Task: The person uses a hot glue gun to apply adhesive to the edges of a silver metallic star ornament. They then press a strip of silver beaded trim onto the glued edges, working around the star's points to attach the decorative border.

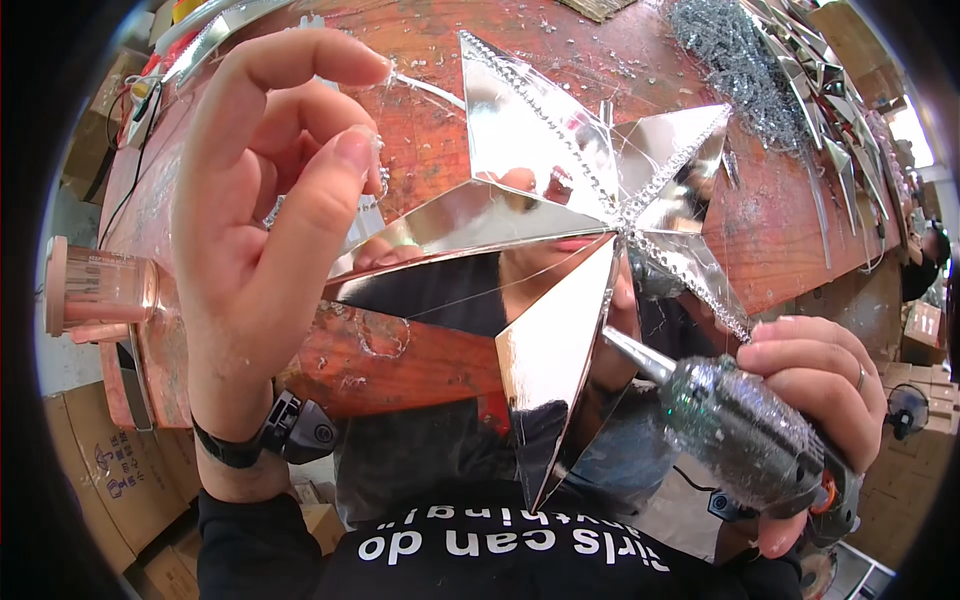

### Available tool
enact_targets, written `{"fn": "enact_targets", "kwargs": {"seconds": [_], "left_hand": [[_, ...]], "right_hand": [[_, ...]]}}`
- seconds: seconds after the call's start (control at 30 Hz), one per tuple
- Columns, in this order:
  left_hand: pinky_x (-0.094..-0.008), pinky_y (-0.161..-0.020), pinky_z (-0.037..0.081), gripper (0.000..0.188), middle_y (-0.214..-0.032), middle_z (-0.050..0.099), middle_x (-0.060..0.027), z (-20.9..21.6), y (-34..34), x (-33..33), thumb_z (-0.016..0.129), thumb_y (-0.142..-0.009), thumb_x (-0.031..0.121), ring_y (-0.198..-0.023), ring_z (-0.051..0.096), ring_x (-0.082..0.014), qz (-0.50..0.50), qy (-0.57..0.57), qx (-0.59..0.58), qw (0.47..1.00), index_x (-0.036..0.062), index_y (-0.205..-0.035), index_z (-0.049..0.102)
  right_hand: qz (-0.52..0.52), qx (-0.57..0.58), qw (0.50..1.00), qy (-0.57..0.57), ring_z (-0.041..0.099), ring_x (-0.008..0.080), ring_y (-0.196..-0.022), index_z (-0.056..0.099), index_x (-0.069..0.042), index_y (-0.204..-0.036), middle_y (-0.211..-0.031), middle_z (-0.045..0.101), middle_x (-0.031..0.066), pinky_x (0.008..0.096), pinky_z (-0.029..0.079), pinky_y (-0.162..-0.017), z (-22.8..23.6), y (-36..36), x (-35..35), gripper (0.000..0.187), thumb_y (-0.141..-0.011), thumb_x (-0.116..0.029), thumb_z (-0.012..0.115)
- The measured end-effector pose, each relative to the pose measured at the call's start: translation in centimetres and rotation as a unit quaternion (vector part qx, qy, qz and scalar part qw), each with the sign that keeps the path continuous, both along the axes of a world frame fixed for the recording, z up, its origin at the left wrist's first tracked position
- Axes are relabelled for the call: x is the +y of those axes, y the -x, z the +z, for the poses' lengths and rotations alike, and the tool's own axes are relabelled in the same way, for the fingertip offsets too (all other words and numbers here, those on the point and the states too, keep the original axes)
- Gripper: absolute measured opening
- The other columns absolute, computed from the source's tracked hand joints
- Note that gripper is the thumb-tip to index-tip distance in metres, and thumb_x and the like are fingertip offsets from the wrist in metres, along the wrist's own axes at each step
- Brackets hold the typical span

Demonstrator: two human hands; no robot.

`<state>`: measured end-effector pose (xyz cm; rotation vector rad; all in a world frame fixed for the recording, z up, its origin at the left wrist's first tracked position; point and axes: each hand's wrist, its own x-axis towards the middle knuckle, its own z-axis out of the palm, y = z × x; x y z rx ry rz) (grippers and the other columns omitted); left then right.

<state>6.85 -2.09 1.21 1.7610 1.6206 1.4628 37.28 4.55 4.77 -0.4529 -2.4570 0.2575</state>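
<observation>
A large mirror-silver star (555, 300) stands in front of me, its facets reflecting the surroundings. Rhinestone chains (690, 165) run along its upper, upper-right and lower-right ridges; the left and bottom ridges look bare. My right hand (820, 390) grips a dark, glue-spattered hot glue gun (740, 425). The gun's metal nozzle points up-left beside the star's bottom arm, near the centre. My left hand (290, 190) is raised left of the star, thumb curled toward the middle finger and index arched above. Small shiny bits show at the thumb tip, but what it pinches is unclear.
A red, worn wooden table (420, 360) lies beneath, strewn with bits. Tangled silver rhinestone chain (735, 75) heaps at its far right, next to stacked silver star pieces (840, 190). A clear cup (100, 290) stands left. Cardboard boxes (120, 470) sit below the table's left side.
</observation>
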Motion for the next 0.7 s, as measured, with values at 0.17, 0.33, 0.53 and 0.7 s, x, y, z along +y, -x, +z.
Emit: {"fn": "enact_targets", "kwargs": {"seconds": [0.17,0.33,0.53,0.7], "left_hand": [[-0.0178,-0.060,0.033,0.027,-0.079,0.051,-0.0013,0.0,0.2,0.1,0.046,-0.092,0.005,-0.066,0.040,-0.0033,-0.004,-0.004,0.011,1.000,0.0013,-0.119,0.047],[-0.0176,-0.060,0.033,0.027,-0.079,0.051,-0.0012,1.0,-0.3,0.1,0.046,-0.092,0.005,-0.065,0.040,-0.0031,-0.006,0.051,0.010,0.999,0.0012,-0.119,0.047],[-0.0175,-0.060,0.033,0.027,-0.078,0.050,-0.0011,-0.1,0.6,0.0,0.045,-0.092,0.005,-0.065,0.040,-0.0029,0.001,0.021,0.013,1.000,0.0020,-0.119,0.048],[-0.0176,-0.060,0.033,0.027,-0.078,0.050,-0.0011,-0.3,0.8,-0.1,0.045,-0.092,0.005,-0.065,0.040,-0.0030,-0.001,0.022,0.025,0.999,0.0025,-0.119,0.049]], "right_hand": [[-0.013,-0.020,0.999,0.031,0.059,0.0261,-0.061,0.057,0.000,-0.068,-0.066,0.062,0.0109,0.0366,0.049,-0.057,0.4,-0.2,-0.8,0.091,-0.059,-0.090,0.045],[-0.015,0.001,1.000,0.025,0.055,0.0239,-0.059,0.055,-0.001,-0.066,-0.063,0.058,0.0081,0.0342,0.046,-0.054,0.0,0.0,-0.6,0.091,-0.056,-0.091,0.045],[-0.031,-0.024,0.999,0.034,0.050,0.0208,-0.057,0.053,-0.003,-0.064,-0.060,0.054,0.0054,0.0311,0.040,-0.052,0.4,-0.5,-1.1,0.091,-0.054,-0.092,0.043],[0.009,-0.046,0.998,0.031,0.047,0.0198,-0.057,0.052,-0.004,-0.064,-0.059,0.052,0.0044,0.0310,0.036,-0.051,0.7,-0.5,-0.9,0.088,-0.053,-0.091,0.047]]}}
